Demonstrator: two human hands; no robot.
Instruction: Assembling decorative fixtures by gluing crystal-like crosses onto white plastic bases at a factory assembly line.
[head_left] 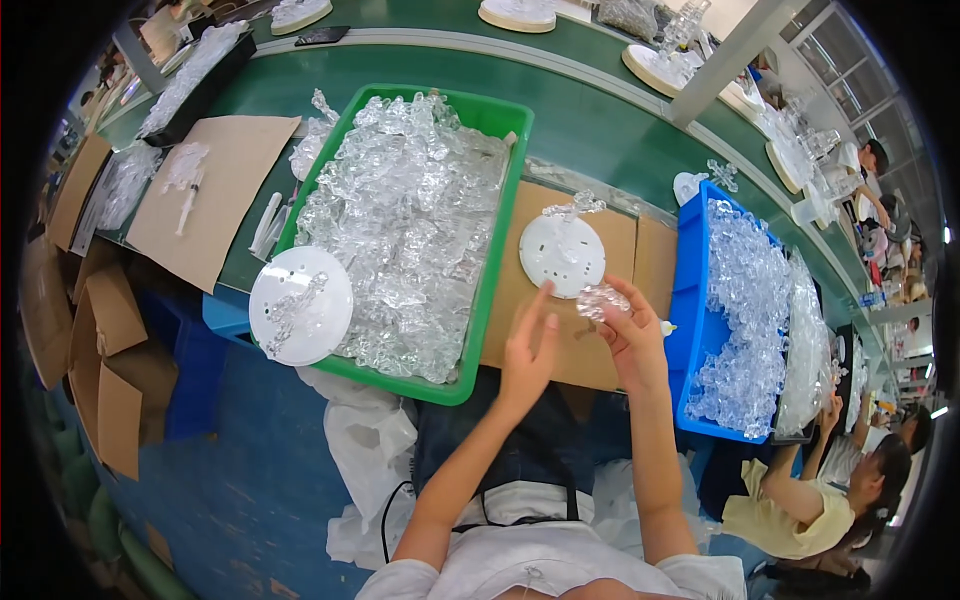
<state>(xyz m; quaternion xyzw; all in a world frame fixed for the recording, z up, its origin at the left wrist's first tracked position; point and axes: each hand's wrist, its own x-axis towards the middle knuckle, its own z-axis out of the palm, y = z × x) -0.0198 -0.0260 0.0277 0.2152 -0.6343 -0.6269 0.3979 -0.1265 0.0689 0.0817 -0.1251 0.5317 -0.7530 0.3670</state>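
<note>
My right hand (632,338) grips a small clear plastic piece (601,299) just below a white round disc (562,256) that lies on a brown cardboard sheet (540,330). A clear plastic figure (574,207) stands at the disc's far edge. My left hand (527,350) hovers with fingers apart beside the disc's near rim, holding nothing. A green bin (490,260) heaped with clear plastic parts sits to the left of both hands.
A blue bin (687,300) full of clear parts stands at the right. A second white disc (300,305) rests on the green bin's near left corner. Cardboard sheets and boxes lie left. A green conveyor belt (600,110) carries more discs. Another person (800,500) sits at the lower right.
</note>
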